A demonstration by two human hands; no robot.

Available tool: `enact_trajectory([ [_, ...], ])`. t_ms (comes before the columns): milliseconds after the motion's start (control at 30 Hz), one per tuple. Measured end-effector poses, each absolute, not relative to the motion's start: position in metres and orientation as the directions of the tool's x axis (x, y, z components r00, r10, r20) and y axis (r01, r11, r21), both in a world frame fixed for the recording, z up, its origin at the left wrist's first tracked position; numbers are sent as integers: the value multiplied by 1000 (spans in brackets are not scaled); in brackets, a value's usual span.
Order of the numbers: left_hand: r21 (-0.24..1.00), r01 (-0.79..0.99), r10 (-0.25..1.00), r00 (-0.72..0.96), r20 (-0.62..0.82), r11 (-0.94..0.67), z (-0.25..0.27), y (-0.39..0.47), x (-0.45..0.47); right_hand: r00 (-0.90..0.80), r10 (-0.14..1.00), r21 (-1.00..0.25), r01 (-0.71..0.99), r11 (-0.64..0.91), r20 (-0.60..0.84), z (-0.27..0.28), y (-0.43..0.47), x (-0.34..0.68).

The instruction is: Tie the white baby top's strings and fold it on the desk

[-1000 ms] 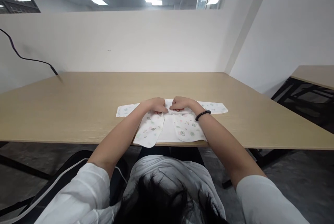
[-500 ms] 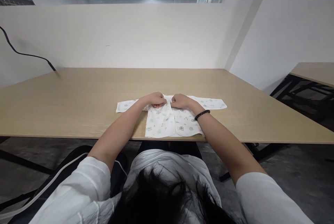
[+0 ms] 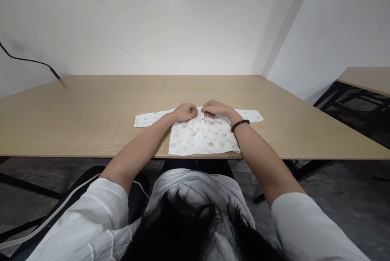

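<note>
A small white baby shirt (image 3: 187, 137) with green and pink prints lies face up, its sleeves stretched out to both sides and its lower hem near the table's front edge. At the upper left of its front opening, my left hand (image 3: 185, 112) is closed, thumb and finger pinched at the cloth. Just across the opening, my right hand (image 3: 215, 108) pinches the other front edge near the neckline, its remaining fingers curled over the fabric. Both hands hide parts of the neckline and shoulders. A black beaded bracelet (image 3: 240, 125) circles my right wrist.
The light wood table (image 3: 91, 102) runs back to a white wall (image 3: 170, 33). A black cable (image 3: 33, 61) hangs down at the back left. On the right stands another table (image 3: 365, 77) with a black frame.
My right hand has lifted and turned slightly at the neckline, while the left hand's fingers have rolled upward. The view has tilted down slightly. The shirt stays in its place.
</note>
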State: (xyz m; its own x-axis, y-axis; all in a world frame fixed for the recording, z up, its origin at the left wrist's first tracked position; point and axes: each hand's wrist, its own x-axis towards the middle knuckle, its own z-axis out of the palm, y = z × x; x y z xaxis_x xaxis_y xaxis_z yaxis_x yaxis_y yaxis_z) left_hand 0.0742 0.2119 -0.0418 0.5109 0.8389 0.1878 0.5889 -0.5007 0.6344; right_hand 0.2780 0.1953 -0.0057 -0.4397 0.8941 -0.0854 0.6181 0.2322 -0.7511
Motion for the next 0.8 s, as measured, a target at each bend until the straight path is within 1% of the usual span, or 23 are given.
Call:
enact_trajectory([
  [133, 670, 540, 823, 533, 197, -511, -44, 213, 73, -427, 900, -842, 515, 162, -88, -7, 201, 286],
  [300, 712, 512, 842, 497, 211, -480, -51, 220, 73, -444, 889, -881, 458, 117, -113, -16, 206, 288],
  [533, 734, 511, 860, 470, 198, -448, -57, 226, 73, -542, 835, -853, 477, 211, -97, -15, 203, 287],
  [800, 731, 522, 858, 484, 171, -440, -55, 224, 74, -509, 860, -816, 506, 279, -22, -18, 201, 283],
])
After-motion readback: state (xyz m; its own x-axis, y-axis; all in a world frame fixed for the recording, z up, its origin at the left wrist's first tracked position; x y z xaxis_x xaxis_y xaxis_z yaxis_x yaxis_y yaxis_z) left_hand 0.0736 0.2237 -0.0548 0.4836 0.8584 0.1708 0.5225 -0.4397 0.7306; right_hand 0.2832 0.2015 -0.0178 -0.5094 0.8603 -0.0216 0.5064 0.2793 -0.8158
